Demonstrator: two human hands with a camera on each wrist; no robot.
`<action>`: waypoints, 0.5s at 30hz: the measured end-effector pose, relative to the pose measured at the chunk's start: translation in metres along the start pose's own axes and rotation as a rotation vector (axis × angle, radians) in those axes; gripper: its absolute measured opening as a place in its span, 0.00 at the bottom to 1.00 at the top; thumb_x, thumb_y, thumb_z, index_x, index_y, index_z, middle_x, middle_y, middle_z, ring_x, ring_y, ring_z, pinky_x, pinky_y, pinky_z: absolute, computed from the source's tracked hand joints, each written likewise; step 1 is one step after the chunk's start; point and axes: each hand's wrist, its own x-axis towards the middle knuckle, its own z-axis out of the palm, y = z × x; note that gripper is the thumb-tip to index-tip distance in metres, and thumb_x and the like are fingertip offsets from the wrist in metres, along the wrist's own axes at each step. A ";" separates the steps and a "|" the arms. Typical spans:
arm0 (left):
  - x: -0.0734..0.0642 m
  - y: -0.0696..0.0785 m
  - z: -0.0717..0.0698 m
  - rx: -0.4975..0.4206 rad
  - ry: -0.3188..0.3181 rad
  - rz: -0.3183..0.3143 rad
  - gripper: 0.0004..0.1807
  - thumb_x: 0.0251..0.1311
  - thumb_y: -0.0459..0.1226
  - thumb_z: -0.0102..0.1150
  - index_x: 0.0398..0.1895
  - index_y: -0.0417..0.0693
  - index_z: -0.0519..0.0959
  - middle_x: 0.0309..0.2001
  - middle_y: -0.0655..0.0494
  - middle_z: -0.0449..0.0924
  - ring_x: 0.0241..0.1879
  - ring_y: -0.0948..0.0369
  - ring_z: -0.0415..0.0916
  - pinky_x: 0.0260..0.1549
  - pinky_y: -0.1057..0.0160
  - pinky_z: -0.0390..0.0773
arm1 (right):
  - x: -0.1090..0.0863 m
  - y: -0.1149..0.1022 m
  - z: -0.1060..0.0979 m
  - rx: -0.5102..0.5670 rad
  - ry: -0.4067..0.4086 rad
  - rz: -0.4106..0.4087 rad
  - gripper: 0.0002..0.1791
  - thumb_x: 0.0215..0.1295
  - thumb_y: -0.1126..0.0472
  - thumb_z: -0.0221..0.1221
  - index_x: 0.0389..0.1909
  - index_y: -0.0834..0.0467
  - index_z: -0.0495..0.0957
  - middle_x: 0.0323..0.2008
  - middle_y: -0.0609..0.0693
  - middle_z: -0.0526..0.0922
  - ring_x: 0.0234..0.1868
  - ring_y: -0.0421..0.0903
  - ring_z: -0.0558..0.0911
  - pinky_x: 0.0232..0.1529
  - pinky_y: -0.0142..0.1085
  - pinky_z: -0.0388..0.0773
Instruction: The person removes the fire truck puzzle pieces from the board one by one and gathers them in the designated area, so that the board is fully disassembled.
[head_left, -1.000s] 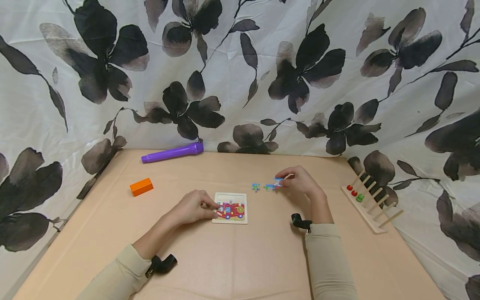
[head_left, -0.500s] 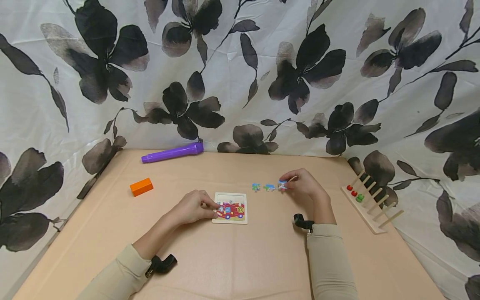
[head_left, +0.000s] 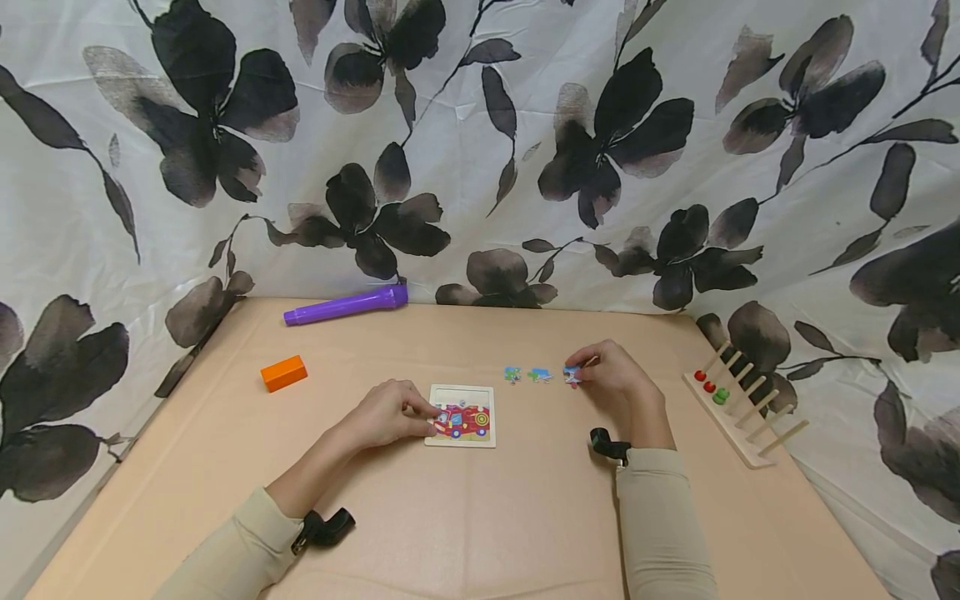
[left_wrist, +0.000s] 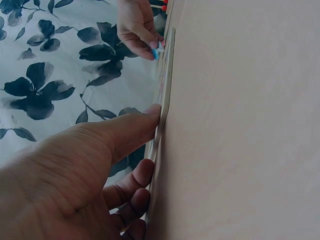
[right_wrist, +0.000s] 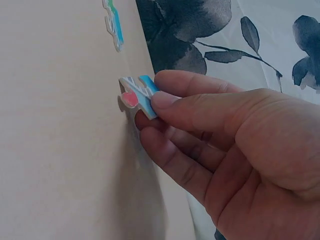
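A head-worn camera looks forward and down across the surface (head_left: 465, 517) from the person's side, taking in the left hand (head_left: 386, 414), the right hand (head_left: 615, 372) and the floral cloth (head_left: 480, 179) behind. At close range, the left-wrist view, turned sideways, looks past its own hand toward the right one, which the right-wrist view frames tightly; all three views share the pinched puzzle piece (right_wrist: 143, 101).

On a peach-coloured tabletop (head_left: 450, 525), a purple tube (head_left: 345, 307) lies near the far edge at 11 o'clock, its thicker end toward 3 o'clock. An orange block (head_left: 284, 374) sits at 10 o'clock. At 3 o'clock, a pale pegged rack (head_left: 731, 427) bears red and green beads (head_left: 720, 396). Beyond, at 12 o'clock, hangs white cloth (head_left: 480, 167) with dark flowers.
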 end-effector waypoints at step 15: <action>0.000 0.000 0.000 -0.004 -0.004 -0.008 0.15 0.53 0.44 0.79 0.45 0.55 0.93 0.37 0.61 0.86 0.37 0.61 0.76 0.37 0.64 0.70 | 0.000 0.002 0.002 -0.024 -0.008 0.024 0.13 0.65 0.77 0.62 0.49 0.68 0.86 0.46 0.62 0.88 0.41 0.47 0.82 0.41 0.29 0.79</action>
